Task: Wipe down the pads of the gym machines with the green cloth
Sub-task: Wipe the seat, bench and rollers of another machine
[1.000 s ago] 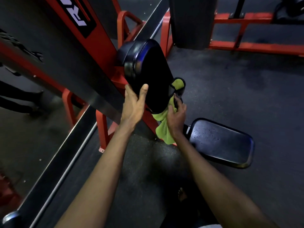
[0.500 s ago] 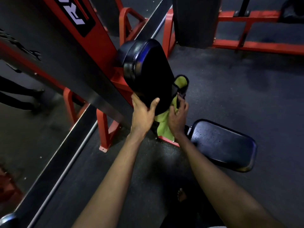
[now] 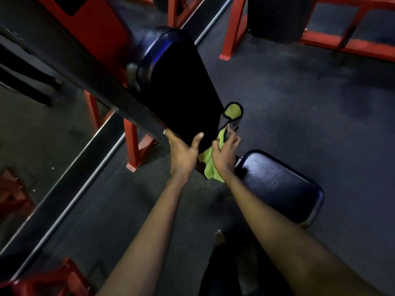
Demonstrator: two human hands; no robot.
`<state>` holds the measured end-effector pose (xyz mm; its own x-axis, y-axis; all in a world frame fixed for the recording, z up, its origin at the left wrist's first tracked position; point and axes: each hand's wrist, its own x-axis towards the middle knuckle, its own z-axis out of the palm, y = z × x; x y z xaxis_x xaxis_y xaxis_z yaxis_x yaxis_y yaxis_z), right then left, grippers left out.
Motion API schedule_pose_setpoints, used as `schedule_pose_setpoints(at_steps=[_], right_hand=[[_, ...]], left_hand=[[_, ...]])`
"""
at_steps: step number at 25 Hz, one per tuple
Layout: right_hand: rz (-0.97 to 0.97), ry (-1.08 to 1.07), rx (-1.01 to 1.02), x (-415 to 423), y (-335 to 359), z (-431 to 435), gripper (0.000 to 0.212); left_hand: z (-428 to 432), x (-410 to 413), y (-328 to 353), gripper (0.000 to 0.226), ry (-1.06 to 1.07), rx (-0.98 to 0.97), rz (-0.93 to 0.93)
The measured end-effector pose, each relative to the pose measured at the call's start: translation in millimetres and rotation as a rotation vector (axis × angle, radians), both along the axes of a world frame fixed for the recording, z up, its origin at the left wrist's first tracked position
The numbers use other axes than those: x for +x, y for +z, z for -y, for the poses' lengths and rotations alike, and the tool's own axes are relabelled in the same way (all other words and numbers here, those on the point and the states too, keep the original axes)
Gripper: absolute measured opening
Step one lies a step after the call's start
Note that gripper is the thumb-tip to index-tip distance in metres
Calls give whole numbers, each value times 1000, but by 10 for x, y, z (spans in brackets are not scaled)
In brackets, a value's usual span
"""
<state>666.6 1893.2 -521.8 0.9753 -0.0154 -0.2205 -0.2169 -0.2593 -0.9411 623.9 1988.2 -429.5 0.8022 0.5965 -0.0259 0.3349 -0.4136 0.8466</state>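
Far left: mirror panel (image 3: 32, 135) behind a dark diagonal rail. Red machine frame (image 3: 92, 20) rises beside it, with one red foot (image 3: 133, 144) planted on the dark rubber floor (image 3: 299, 103).

Centre: black back pad (image 3: 181, 88), tilted, upper end far, lower end near. Left hand (image 3: 182, 155) grasps the pad's lower edge, thumb laid on the front face, fingers wrapped out of sight behind.

Just right of it: green cloth (image 3: 208, 165) sits at the pad's lower right edge, one dark-hemmed corner sticking up past the pad, the rest hanging below. Right hand (image 3: 224, 155) clutches the cloth, fingers curled into it against the pad edge.

Near right: blue-black seat pad (image 3: 280, 184), low, surface speckled with droplets. Far right: more red framing (image 3: 346, 45) around a dark block.
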Motion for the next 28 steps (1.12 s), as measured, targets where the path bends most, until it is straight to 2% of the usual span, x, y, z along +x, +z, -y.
schedule_pose_setpoints(at_steps=[4, 7, 10, 11, 13, 15, 17, 20, 25, 28], right_hand=[[-309, 52, 42, 340, -265, 287, 57], [-503, 118, 201, 479, -543, 462, 32], [-571, 179, 230, 505, -826, 672, 21], [-540, 183, 175, 515, -795, 766, 23], [-382, 212, -90, 590, -775, 1003, 35], [-273, 247, -355, 693, -753, 1284, 47], [-220, 316, -524, 764, -807, 1553, 54], [-193, 507, -660, 756, -1096, 1869, 59], [-143, 1021, -881, 345, -1744, 2130, 82], [-27, 1085, -977, 98, -2074, 2175, 84]], left_hand=[[199, 26, -203, 94, 144, -34, 39], [296, 2, -369, 91, 202, -62, 53], [483, -153, -654, 77, 237, -127, -113], [566, -235, -777, 77, 252, -138, -203], [730, -383, -1038, 73, 248, -165, -345], [839, -445, -1277, 58, 210, -198, -421], [935, -477, -1489, 46, 167, -197, -499], [1080, -556, -1791, 40, 95, -196, -604], [1287, -648, -2234, 48, -68, -211, -691], [1347, -700, -2563, 59, -169, -249, -699]])
